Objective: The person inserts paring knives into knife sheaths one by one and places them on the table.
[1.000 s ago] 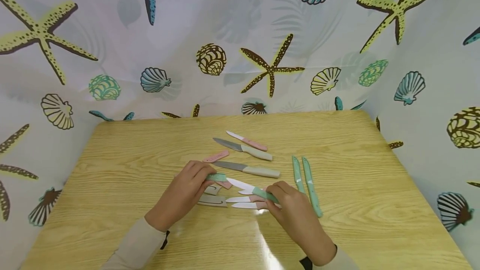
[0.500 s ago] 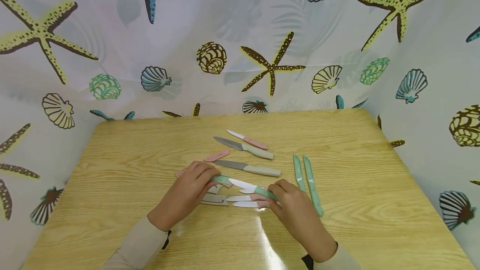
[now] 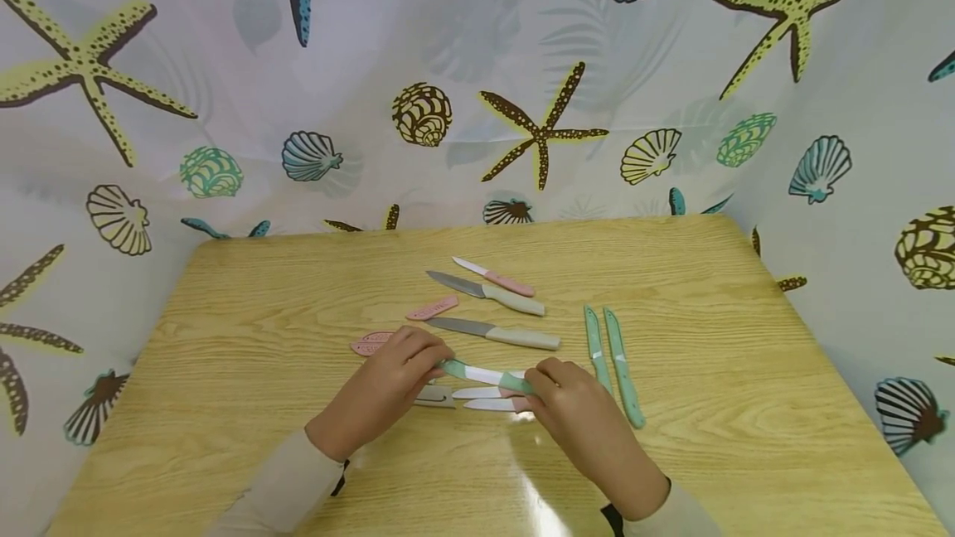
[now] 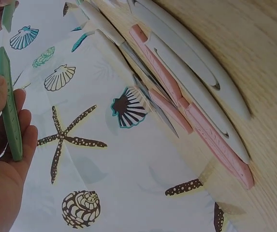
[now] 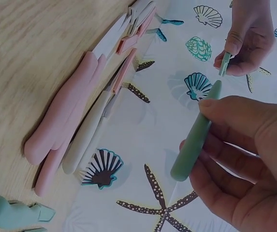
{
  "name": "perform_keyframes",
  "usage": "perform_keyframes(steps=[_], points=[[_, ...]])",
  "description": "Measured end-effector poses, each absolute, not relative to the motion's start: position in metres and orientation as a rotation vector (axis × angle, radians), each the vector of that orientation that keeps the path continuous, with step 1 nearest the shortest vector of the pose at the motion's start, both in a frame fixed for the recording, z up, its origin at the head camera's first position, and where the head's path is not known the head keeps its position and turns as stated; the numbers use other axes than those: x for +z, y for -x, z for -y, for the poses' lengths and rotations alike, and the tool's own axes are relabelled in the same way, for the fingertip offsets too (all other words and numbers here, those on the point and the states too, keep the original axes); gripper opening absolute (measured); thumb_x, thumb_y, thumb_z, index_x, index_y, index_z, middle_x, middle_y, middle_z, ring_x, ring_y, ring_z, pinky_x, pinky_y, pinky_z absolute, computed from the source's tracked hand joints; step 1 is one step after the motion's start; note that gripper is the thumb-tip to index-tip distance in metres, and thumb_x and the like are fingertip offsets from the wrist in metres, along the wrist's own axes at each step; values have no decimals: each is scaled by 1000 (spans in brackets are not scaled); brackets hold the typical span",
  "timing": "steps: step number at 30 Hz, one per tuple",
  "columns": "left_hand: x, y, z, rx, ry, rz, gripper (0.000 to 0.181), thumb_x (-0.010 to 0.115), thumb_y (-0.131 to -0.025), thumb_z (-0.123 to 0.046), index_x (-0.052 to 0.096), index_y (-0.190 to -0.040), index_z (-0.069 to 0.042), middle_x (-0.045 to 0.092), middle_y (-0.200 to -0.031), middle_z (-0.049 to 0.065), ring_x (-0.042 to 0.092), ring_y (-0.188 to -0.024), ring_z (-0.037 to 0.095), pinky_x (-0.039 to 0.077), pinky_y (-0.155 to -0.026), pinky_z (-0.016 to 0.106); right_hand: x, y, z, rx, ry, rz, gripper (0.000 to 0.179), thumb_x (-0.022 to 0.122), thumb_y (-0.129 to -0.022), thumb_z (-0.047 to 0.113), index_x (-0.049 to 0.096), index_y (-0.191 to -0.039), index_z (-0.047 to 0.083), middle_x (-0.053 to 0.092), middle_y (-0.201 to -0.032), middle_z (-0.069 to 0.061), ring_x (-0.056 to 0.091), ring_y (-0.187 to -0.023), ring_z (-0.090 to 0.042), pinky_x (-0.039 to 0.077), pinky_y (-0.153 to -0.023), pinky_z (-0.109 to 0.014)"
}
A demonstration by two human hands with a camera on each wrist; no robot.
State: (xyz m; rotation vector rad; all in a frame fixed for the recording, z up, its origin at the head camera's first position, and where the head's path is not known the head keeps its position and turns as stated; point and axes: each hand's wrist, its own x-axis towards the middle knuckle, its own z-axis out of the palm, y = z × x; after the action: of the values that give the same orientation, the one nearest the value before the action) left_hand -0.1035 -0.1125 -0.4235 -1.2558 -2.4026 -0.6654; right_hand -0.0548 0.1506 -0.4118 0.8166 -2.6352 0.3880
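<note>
My left hand (image 3: pixel 436 365) pinches a mint-green blade sheath (image 3: pixel 452 368) by its end, just above the table. The same sheath (image 4: pixel 10 111) lies along those fingers in the left wrist view. My right hand (image 3: pixel 534 384) grips the green handle (image 3: pixel 515 382) of a small knife whose white blade (image 3: pixel 485 374) points left, its tip inside the sheath's mouth. In the right wrist view the handle (image 5: pixel 194 135) sits between thumb and fingers, with the left hand (image 5: pixel 247 43) and sheath (image 5: pixel 224 63) beyond it.
On the wooden table (image 3: pixel 261 404) lie a pink-handled knife (image 3: pixel 496 278), two grey-handled knives (image 3: pixel 488 295), two sheathed green knives (image 3: pixel 608 363), pink sheaths (image 3: pixel 431 308), a grey sheath (image 3: pixel 434 394) and white-bladed knives (image 3: pixel 485 396) under my hands. A seashell-print curtain (image 3: pixel 477 89) surrounds the table.
The hands have come together: the green sheath moved right and down to meet the blade, and the blade's tip now sits inside it. The knives on the table stayed put.
</note>
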Motion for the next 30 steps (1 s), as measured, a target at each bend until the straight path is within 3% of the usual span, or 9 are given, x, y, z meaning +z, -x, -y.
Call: perform_keyframes(steps=[6, 23, 30], points=[[-427, 101, 103, -677, 1265, 2411, 23, 72, -84, -8, 64, -106, -9, 59, -103, -1, 54, -98, 14, 49, -84, 21, -415, 56, -147, 399, -859, 2601, 24, 85, -71, 15, 70, -87, 3, 64, -86, -4, 61, -71, -14, 54, -63, -22], [-433, 100, 95, -676, 1306, 2396, 24, 73, -83, -7, 62, -105, -8, 56, -99, -1, 50, -90, 12, 48, -78, 21, -421, 57, -140, 544, -878, 2664, 23, 83, -72, 1, 70, -90, 0, 62, -87, -6, 61, -73, -12, 52, -62, -18], [-434, 100, 98, -677, 1345, 2428, 27, 74, -83, -8, 61, -107, -9, 55, -100, -1, 49, -91, 12, 45, -78, 20, -425, 57, -139, 568, -869, 2707, 20, 83, -72, 3, 71, -88, 2, 62, -85, -2, 57, -71, -10, 48, -59, -15]])
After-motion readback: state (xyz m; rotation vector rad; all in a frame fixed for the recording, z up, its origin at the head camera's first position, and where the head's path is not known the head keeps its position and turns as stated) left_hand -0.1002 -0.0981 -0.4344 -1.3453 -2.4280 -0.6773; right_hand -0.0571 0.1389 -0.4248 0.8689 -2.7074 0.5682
